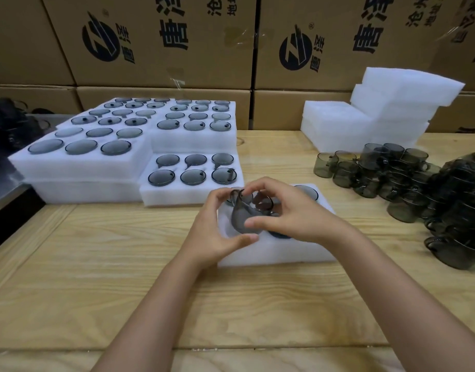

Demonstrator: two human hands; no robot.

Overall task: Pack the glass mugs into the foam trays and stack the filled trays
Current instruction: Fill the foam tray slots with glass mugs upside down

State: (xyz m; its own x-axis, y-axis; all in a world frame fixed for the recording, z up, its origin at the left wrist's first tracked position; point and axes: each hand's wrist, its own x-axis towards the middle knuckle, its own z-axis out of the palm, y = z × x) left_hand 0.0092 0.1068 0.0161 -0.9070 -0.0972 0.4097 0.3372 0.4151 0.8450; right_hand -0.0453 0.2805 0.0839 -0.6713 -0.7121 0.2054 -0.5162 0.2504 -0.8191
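Smoky grey glass mug (244,216) at the centre of the head view, tilted rather than upright, raised just above the near foam tray (271,253). Clamped from both sides: left hand (217,232) curled round its left wall and base, thumb stretched underneath; right hand (292,210) arched over the rim, thumb pressed against the near wall. Hands close together, fingertips nearly meeting over the top of the glass.

Beneath them, the near foam tray lying flat on the pale wooden bench (123,264), white, cut with round pockets. In its far right pocket, a seated mug (306,190); just below the right hand, another dark rim; other pockets mostly hidden behind the hands.

Just behind and to the left, a six-pocket tray (190,194) with a grey mug in every pocket. Further left and behind, filled trays (78,167) in low stacks, side by side, every visible pocket occupied.

At the back right, empty foam trays (392,111) piled askew. In front of those, loose mugs (405,183) heaped on the bench along the right edge, several nested or stacked on one another, well apart from the near foam tray.

Along the back, cardboard boxes (156,36) with black printed logos and characters, stacked like a wall.
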